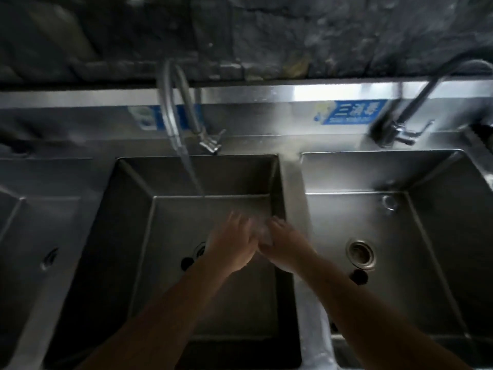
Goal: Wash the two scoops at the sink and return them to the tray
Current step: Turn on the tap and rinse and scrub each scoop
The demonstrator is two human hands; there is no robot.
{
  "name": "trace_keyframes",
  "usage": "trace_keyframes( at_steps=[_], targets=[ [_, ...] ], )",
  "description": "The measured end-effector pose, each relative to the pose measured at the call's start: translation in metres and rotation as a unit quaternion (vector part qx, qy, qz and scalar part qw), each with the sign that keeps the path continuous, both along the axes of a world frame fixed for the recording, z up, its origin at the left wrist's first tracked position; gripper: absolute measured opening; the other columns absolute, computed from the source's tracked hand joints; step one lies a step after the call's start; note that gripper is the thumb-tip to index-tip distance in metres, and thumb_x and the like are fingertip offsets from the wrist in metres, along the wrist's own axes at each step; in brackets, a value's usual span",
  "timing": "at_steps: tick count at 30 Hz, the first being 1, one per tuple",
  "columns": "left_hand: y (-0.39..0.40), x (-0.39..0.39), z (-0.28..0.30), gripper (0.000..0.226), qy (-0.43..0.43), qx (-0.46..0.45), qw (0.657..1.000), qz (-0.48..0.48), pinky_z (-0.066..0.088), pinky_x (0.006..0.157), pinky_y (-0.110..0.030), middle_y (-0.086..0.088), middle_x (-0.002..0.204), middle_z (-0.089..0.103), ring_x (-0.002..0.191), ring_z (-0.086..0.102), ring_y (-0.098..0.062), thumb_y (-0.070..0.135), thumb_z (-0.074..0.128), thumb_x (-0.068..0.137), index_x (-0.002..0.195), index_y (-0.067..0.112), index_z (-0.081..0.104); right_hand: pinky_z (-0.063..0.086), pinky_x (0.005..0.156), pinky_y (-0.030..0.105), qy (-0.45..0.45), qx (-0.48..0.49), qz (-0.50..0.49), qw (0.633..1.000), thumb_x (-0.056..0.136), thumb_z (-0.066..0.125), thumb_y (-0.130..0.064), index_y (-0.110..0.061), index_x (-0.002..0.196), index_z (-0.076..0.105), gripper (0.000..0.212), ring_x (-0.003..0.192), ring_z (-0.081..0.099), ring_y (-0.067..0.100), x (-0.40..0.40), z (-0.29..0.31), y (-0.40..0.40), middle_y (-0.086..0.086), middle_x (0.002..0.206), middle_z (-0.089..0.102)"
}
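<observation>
Both my hands are low in the middle sink basin [133,209], close together and blurred by motion. A pale, translucent scoop [262,232] shows between them. My right hand [286,248] is wrapped around it from the right. My left hand [230,245] presses against it from the left with its fingers stretched forward; I cannot tell whether it grips. Water runs from the curved faucet [170,102] in a stream [193,177] that lands just behind the hands. Only one scoop can be made out. No tray is in view.
A steel divider [292,188] separates the middle basin from the right basin [432,236], which has a round drain [360,253]. A second faucet [400,129] stands at the back right. Part of a third basin [32,236] lies on the left. A dark stone wall rises behind.
</observation>
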State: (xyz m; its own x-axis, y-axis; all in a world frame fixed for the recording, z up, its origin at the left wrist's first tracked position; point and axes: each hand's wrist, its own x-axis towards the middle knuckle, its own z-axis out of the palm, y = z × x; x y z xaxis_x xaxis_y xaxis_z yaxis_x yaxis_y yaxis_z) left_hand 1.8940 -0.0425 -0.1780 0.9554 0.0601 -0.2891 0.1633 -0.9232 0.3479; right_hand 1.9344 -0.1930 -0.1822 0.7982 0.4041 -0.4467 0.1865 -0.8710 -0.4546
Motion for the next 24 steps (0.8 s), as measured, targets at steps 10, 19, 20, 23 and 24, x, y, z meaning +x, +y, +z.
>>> trace_keyframes(
  at_steps=[10, 19, 20, 23, 24],
  targets=[
    [0.147, -0.097, -0.085, 0.026, 0.123, -0.098, 0.969, 0.192, 0.051, 0.067, -0.035, -0.003, 0.086, 0.063, 0.083, 0.064, -0.028, 0.045, 0.043, 0.082, 0.085, 0.023, 0.055, 0.055, 0.084, 0.041, 0.115, -0.004, 0.076, 0.991, 0.087, 0.058, -0.044, -0.021, 0.118, 0.062, 0.039, 0.103, 0.065, 0.027, -0.056, -0.079, 0.165, 0.005, 0.113, 0.067],
    [0.183, -0.122, -0.236, 0.051, 0.265, -0.218, 0.886, 0.313, 0.045, 0.097, -0.035, -0.020, 0.134, 0.057, 0.122, 0.054, -0.034, 0.034, 0.058, 0.085, 0.129, 0.007, 0.052, 0.038, 0.059, 0.018, 0.246, 0.001, -0.064, 0.967, 0.091, 0.062, -0.014, -0.009, 0.096, 0.061, 0.008, 0.073, 0.052, 0.014, -0.101, -0.224, 0.225, 0.003, 0.080, 0.053],
    [0.184, -0.120, -0.245, 0.047, 0.259, -0.215, 0.883, 0.326, 0.044, 0.094, -0.034, -0.021, 0.131, 0.058, 0.120, 0.055, -0.034, 0.031, 0.058, 0.086, 0.126, 0.006, 0.054, 0.037, 0.063, 0.024, 0.233, -0.007, -0.075, 0.970, 0.089, 0.061, -0.017, -0.011, 0.088, 0.062, 0.007, 0.077, 0.054, 0.018, -0.103, -0.232, 0.227, 0.007, 0.080, 0.057],
    [0.185, -0.115, -0.262, 0.025, 0.223, -0.223, 0.878, 0.361, 0.044, 0.081, -0.031, -0.019, 0.115, 0.067, 0.108, 0.060, -0.032, 0.021, 0.058, 0.086, 0.108, 0.009, 0.063, 0.032, 0.059, 0.028, 0.211, -0.004, -0.102, 0.972, 0.082, 0.063, -0.017, -0.015, 0.070, 0.058, 0.013, 0.074, 0.057, 0.022, -0.110, -0.249, 0.234, 0.008, 0.072, 0.061],
    [0.185, -0.114, -0.266, 0.021, 0.213, -0.227, 0.880, 0.359, 0.044, 0.080, -0.030, -0.018, 0.112, 0.069, 0.105, 0.062, -0.032, 0.018, 0.057, 0.086, 0.104, 0.010, 0.065, 0.031, 0.057, 0.028, 0.206, -0.003, -0.098, 0.974, 0.082, 0.062, -0.016, -0.016, 0.069, 0.057, 0.014, 0.074, 0.058, 0.024, -0.111, -0.253, 0.235, 0.005, 0.070, 0.059]
  ],
)
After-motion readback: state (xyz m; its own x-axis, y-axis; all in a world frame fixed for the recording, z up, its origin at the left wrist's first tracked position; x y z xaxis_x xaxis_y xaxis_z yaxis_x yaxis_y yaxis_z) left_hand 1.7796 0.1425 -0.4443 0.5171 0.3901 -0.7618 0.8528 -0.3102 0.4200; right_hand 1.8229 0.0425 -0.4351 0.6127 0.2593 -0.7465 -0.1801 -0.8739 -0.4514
